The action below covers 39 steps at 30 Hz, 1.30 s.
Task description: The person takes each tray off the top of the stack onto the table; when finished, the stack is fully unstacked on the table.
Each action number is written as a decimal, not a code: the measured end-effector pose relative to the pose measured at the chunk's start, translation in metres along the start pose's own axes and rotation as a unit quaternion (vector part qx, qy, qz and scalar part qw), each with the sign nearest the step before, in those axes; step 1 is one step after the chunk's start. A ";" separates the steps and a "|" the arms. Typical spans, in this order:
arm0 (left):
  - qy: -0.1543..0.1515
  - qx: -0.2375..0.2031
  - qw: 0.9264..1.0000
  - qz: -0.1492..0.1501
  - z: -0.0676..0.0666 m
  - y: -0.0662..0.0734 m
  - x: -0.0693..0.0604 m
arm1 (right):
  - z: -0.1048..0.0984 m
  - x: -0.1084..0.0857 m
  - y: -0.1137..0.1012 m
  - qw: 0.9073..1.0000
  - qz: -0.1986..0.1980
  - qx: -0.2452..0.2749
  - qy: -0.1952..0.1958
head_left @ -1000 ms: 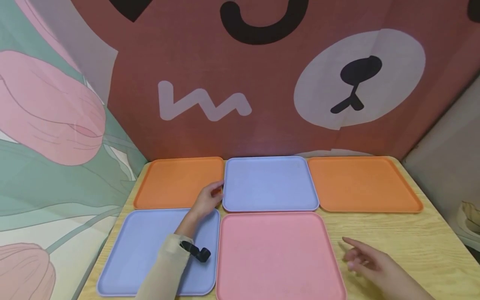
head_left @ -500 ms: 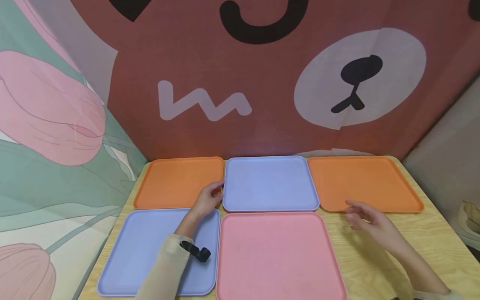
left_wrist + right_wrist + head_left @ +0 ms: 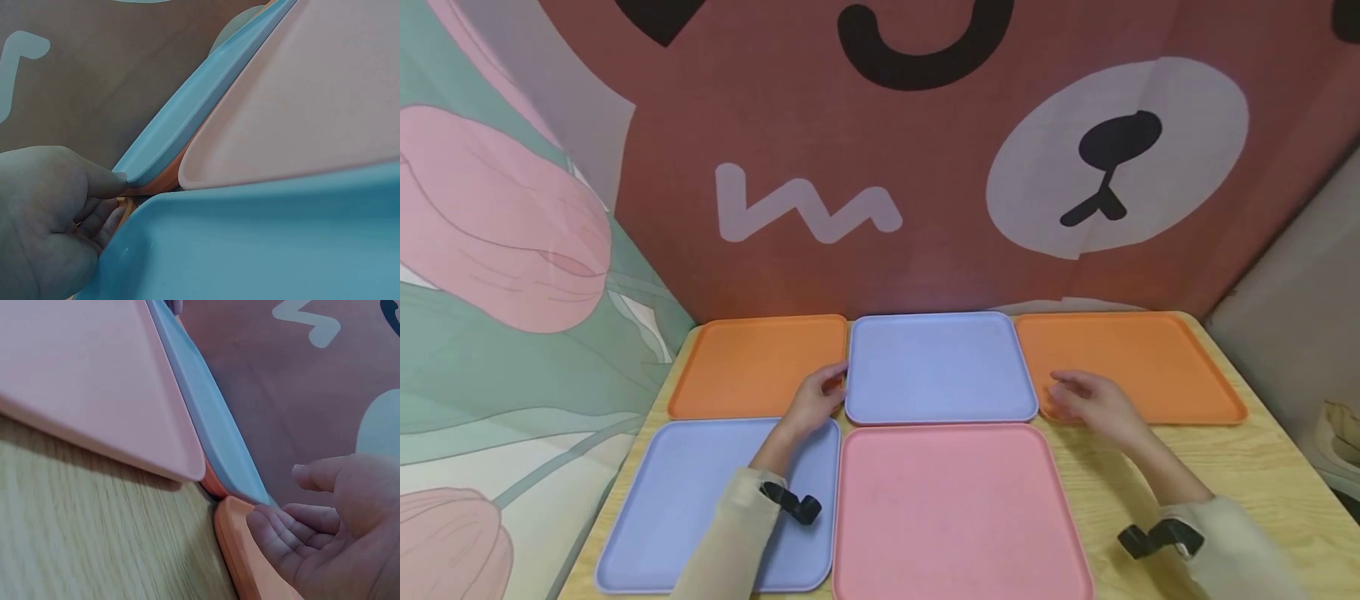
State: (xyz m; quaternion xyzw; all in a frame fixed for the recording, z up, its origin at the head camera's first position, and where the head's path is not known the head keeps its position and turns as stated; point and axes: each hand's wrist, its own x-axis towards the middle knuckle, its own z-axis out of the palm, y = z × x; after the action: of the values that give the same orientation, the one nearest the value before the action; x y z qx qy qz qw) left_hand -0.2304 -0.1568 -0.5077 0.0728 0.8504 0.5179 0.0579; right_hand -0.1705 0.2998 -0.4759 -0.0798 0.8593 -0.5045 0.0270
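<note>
In the head view my left hand [image 3: 812, 400] is at the left edge of the middle back blue tray [image 3: 942, 367]. The left wrist view has its thumb [image 3: 109, 181] on that tray's corner rim, the other fingers curled below and partly hidden. My right hand [image 3: 1097, 404] hovers over the left part of the right orange tray [image 3: 1150, 367], close to the blue tray's right edge. Its thumb and fingers are spread apart and hold nothing in the right wrist view. Orange [image 3: 214, 480] shows beneath the blue tray, as from another tray underneath.
A pink tray [image 3: 958, 508] lies in front of the middle blue one, with a second blue tray [image 3: 662, 500] to its left. Another orange tray [image 3: 752, 367] is at back left. Behind the wooden table [image 3: 1247, 475] stands a printed bear backdrop [image 3: 940, 200].
My right hand has moved forward and to the left, from over the bare wood to the right orange tray's left part. The left hand and the trays stay where they were.
</note>
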 end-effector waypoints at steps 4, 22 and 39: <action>0.003 0.004 1.000 0.006 0.000 -0.002 0.001 | 0.008 0.011 0.001 0.999 0.024 0.022 -0.008; 0.001 -0.015 1.000 0.011 0.001 0.001 0.000 | 0.021 0.031 -0.005 0.993 0.107 -0.027 -0.040; 0.006 -0.011 1.000 0.012 0.001 0.000 0.001 | 0.014 0.031 0.002 0.955 0.103 0.271 -0.070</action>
State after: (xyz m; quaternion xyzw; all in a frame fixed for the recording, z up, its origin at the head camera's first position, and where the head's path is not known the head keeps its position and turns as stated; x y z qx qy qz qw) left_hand -0.2317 -0.1560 -0.5085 0.0795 0.8440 0.5283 0.0470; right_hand -0.1997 0.2834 -0.4837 -0.0156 0.6900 -0.7059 0.1593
